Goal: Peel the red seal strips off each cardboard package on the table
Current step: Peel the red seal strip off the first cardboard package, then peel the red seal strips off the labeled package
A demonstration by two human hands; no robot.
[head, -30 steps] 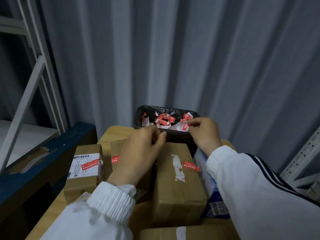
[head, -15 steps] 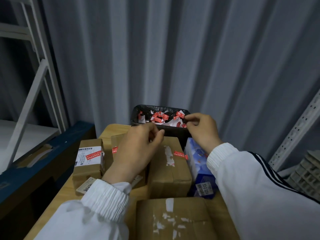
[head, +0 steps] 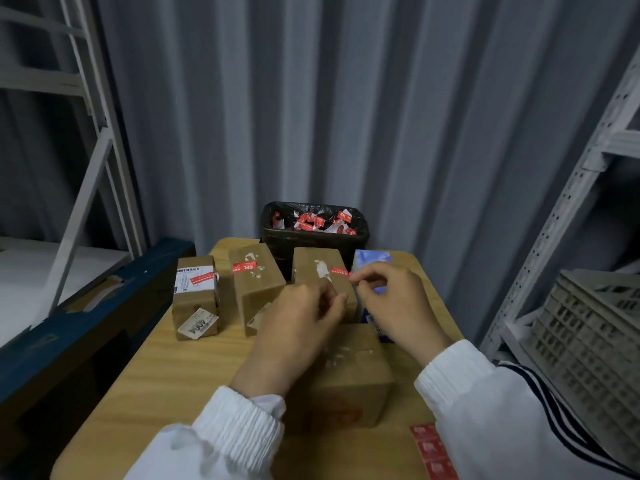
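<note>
Several cardboard packages stand on the wooden table (head: pixel 180 372). The left box (head: pixel 195 303) carries a red seal strip (head: pixel 202 279) on its white label. A second red strip (head: pixel 244 267) sits on the middle box (head: pixel 258 292). On the back box (head: pixel 313 263) a third red strip (head: pixel 339 271) lies by a torn white patch. My right hand (head: pixel 391 301) pinches thumb and forefinger at that strip's right end. My left hand (head: pixel 298 329) hovers beside it, fingers curled together with nothing visible in them. Both hands hang over the nearest box (head: pixel 353 375), which shows only torn patches.
A black bin (head: pixel 313 237) with several peeled red strips stands at the table's far edge. A blue package (head: pixel 372 259) leans beside the back box. A sheet of red stickers (head: pixel 431 452) lies at the near right. Metal shelving flanks both sides, with a grey crate (head: pixel 588 341) on the right.
Both hands have drawn back from the bin towards me. My right hand left the bin's rim and now pinches the strip on the back box. The view has widened.
</note>
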